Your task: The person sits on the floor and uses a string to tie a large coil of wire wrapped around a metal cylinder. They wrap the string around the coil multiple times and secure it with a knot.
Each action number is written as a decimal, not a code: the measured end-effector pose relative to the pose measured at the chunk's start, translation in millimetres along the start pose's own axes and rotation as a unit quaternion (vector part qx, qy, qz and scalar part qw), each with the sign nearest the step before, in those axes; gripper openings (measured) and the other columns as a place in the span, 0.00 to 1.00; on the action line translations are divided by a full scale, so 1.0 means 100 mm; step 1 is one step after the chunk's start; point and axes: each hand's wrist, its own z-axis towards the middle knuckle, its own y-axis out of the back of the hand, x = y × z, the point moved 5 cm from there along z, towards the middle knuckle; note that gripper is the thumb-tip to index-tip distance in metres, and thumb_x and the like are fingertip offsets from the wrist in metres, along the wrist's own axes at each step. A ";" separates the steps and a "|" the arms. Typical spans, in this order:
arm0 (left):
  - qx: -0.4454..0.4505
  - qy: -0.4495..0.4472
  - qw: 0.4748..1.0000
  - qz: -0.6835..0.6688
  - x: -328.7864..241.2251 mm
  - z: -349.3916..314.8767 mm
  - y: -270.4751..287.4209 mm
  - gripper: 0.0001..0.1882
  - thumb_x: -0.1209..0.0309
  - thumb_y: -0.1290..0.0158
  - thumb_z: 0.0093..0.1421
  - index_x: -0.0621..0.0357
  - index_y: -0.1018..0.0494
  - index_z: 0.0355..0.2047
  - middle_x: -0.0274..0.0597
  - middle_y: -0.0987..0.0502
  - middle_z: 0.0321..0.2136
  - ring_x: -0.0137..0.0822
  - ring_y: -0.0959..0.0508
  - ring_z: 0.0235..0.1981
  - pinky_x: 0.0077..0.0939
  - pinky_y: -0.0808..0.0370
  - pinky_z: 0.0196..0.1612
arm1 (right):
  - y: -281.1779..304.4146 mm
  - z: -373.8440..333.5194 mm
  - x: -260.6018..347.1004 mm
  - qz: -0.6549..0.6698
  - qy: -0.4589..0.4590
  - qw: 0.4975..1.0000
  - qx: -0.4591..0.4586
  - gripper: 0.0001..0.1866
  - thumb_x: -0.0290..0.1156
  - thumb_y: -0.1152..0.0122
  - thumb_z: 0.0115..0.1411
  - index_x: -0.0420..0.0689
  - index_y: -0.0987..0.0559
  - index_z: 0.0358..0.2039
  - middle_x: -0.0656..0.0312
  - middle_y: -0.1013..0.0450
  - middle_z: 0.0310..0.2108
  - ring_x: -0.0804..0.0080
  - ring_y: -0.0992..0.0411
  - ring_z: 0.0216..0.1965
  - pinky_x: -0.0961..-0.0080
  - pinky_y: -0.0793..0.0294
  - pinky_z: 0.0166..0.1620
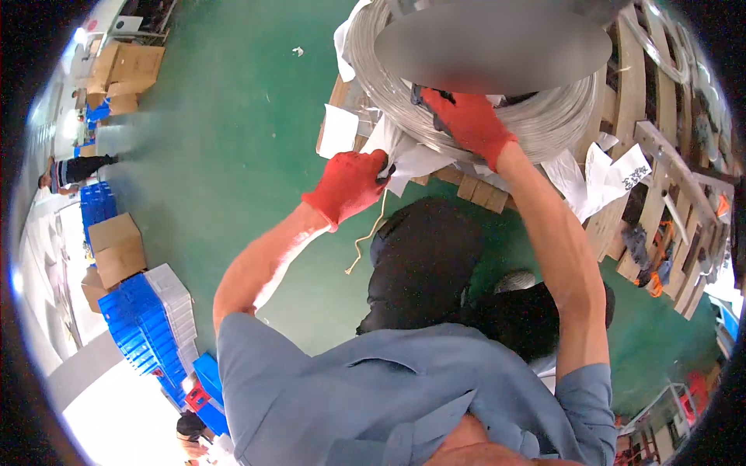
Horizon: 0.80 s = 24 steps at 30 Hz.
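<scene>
A large coil of silvery wire (388, 85) lies on a wooden pallet, with white wrapping sheets (404, 159) loose around its lower edge. My left hand (350, 186), in a red glove with dark fingertips, is closed at the coil's left side on a white wrapping sheet. A thin cord (359, 252) dangles just below that hand. My right hand (474, 126), also red-gloved, rests over the coil's near side with its fingers curled. Something dark shows at those fingers; whether it is a tool or the glove's coating is unclear. A grey blur hides the coil's far part.
Wooden pallets (653, 93) stand at the right, with another loose white sheet (610, 179) beside the coil. Blue crates (144, 318) and cardboard boxes (116, 245) line the left side of the green floor (233, 116). Another person (74, 172) is far off at the left.
</scene>
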 end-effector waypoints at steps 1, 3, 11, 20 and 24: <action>0.005 0.006 1.000 0.003 -0.03 -0.01 0.02 0.10 0.66 0.48 0.52 0.59 0.33 0.26 0.51 0.27 0.18 0.54 0.25 0.24 0.45 0.29 0.29 | 0.00 -0.01 0.00 0.008 0.004 1.000 -0.001 0.23 0.45 0.50 0.58 0.37 0.28 0.44 0.39 0.29 0.37 0.43 0.29 0.39 0.56 0.32 0.44; 0.012 0.019 1.000 0.006 -0.05 -0.02 0.04 0.10 0.66 0.48 0.52 0.59 0.33 0.26 0.51 0.27 0.18 0.54 0.25 0.24 0.45 0.29 0.29 | 0.00 -0.01 0.02 0.023 0.013 1.000 -0.001 0.22 0.44 0.50 0.58 0.37 0.28 0.42 0.39 0.28 0.36 0.42 0.29 0.38 0.55 0.31 0.42; 0.037 0.013 0.999 -0.007 -0.12 -0.14 0.17 0.11 0.64 0.47 0.52 0.58 0.32 0.28 0.54 0.27 0.19 0.58 0.26 0.23 0.47 0.30 0.27 | 0.04 0.01 0.08 0.001 0.015 1.000 0.003 0.21 0.43 0.50 0.58 0.37 0.29 0.41 0.40 0.29 0.36 0.41 0.31 0.39 0.56 0.32 0.43; 0.077 0.038 0.996 -0.021 -0.31 -0.35 0.45 0.11 0.64 0.46 0.53 0.59 0.32 0.26 0.53 0.28 0.17 0.56 0.26 0.22 0.43 0.31 0.24 | 0.05 -0.04 0.09 0.017 0.004 1.000 -0.010 0.19 0.42 0.50 0.58 0.37 0.29 0.39 0.41 0.28 0.35 0.41 0.31 0.38 0.55 0.32 0.41; 0.117 0.087 0.989 -0.014 -0.44 -0.60 0.71 0.12 0.63 0.46 0.53 0.59 0.32 0.25 0.52 0.28 0.17 0.55 0.26 0.21 0.41 0.30 0.24 | 0.03 -0.03 0.13 0.020 0.017 1.000 0.015 0.19 0.42 0.50 0.58 0.37 0.29 0.38 0.41 0.28 0.34 0.42 0.31 0.38 0.54 0.32 0.41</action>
